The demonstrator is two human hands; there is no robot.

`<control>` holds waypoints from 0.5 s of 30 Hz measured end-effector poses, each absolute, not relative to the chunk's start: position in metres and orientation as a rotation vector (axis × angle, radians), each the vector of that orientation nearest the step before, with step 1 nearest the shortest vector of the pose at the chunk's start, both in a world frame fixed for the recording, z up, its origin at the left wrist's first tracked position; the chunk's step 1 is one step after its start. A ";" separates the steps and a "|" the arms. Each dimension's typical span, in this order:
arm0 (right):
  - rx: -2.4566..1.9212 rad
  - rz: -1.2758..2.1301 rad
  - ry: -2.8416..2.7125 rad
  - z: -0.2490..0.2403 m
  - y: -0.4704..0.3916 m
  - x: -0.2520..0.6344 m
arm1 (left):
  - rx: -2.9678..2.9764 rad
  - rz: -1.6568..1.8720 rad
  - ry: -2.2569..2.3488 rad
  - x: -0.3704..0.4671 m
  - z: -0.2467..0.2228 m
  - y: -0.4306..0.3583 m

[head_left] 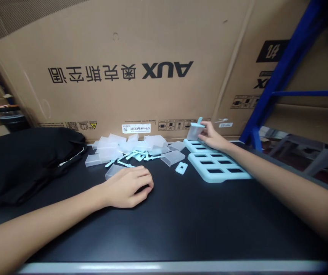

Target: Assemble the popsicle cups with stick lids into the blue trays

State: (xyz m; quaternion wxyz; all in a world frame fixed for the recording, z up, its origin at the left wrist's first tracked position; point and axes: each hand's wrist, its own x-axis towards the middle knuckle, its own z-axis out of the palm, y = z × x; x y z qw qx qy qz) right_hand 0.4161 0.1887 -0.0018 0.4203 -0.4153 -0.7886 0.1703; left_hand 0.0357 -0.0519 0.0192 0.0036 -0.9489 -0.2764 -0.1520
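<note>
My right hand (212, 136) grips a translucent ice pop mold (193, 132) that has a light-blue lid and a stick handle on top. The mold is upright over the far left corner of a light-blue tray (209, 177) with rectangular openings; whether its bottom is in a slot I cannot tell. My left hand (131, 187) rests on the table with fingers loosely curled in, and nothing shows in it. Just behind it lies a clear mold (114, 171). Farther back are a pile of clear molds (108, 149) and several light-blue sticks (125, 164). One loose blue lid (181, 168) lies left of the tray.
A large cardboard box (95, 99) stands along the back of the black table (175, 229). Black fabric (29, 160) covers the left side, with a dark cup (11, 116) behind it. A blue metal frame (278, 76) rises at the right.
</note>
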 end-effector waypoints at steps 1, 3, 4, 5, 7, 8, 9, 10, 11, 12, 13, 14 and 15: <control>-1.047 0.432 -1.962 -0.002 0.188 0.416 | -2.974 -0.473 -0.867 0.036 0.019 -0.052; -1.077 0.456 -1.926 -0.002 0.187 0.415 | -2.974 -0.464 -0.869 0.036 0.020 -0.052; -1.092 0.474 -1.911 -0.001 0.185 0.415 | -2.975 -0.460 -0.868 0.036 0.020 -0.052; -1.102 0.491 -1.900 0.000 0.184 0.414 | -2.976 -0.456 -0.868 0.036 0.020 -0.052; -1.103 0.513 -1.885 0.002 0.181 0.413 | -2.976 -0.451 -0.869 0.035 0.020 -0.053; -1.098 0.510 -1.876 0.003 0.180 0.413 | -2.975 -0.451 -0.870 0.035 0.020 -0.053; -1.094 0.485 -1.864 0.004 0.179 0.413 | -2.975 -0.452 -0.869 0.035 0.020 -0.053; -1.097 0.439 -1.849 0.005 0.178 0.414 | -2.975 -0.453 -0.867 0.035 0.020 -0.053; -1.106 0.380 -1.833 0.005 0.178 0.416 | -2.974 -0.454 -0.865 0.035 0.020 -0.053; -1.124 0.322 -1.818 0.005 0.179 0.418 | -2.974 -0.456 -0.861 0.034 0.020 -0.053; -1.154 0.274 -1.802 0.004 0.180 0.420 | -2.972 -0.460 -0.859 0.034 0.020 -0.053; -1.190 0.248 -1.792 0.004 0.181 0.422 | -2.971 -0.465 -0.857 0.034 0.020 -0.053; -1.226 0.247 -1.786 0.003 0.182 0.423 | -2.970 -0.468 -0.855 0.034 0.020 -0.052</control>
